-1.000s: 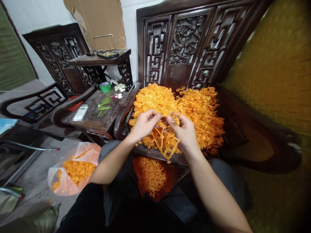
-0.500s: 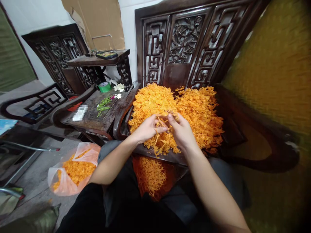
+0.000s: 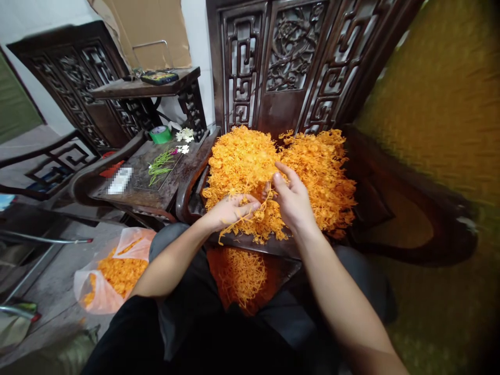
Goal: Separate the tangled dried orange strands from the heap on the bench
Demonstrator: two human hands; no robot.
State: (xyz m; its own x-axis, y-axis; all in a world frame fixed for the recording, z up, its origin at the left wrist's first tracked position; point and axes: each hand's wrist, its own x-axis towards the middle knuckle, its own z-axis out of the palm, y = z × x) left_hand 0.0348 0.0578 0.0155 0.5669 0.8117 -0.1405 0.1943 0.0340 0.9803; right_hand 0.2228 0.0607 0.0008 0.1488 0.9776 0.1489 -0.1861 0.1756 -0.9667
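A big heap of orange plastic flower sprigs (image 3: 250, 161), thin and branching, covers the seat of a carved wooden chair (image 3: 281, 112) before me. My left hand (image 3: 232, 211) is at the heap's front left, closed on a few orange sprigs (image 3: 230, 229); one strand hangs below the palm and others reach rightward. Over the middle of the heap is my right hand (image 3: 292, 198), thumb and forefinger apart and pointing up and left. Its lower fingertips are beside the strand's end; whether they touch it is unclear.
Between my knees sits a container of orange strands (image 3: 244, 278). On the floor at left lies a plastic bag (image 3: 103, 299) with orange pieces. A side table (image 3: 140, 174) bears green tape (image 3: 160, 134), green stems (image 3: 159, 167) and white flowers (image 3: 185, 135). A phone (image 3: 159, 77) rests higher up.
My left hand has moved down and left with the orange sprigs, away from the right hand. The right hand's forefinger has straightened. The whole view has shifted slightly.
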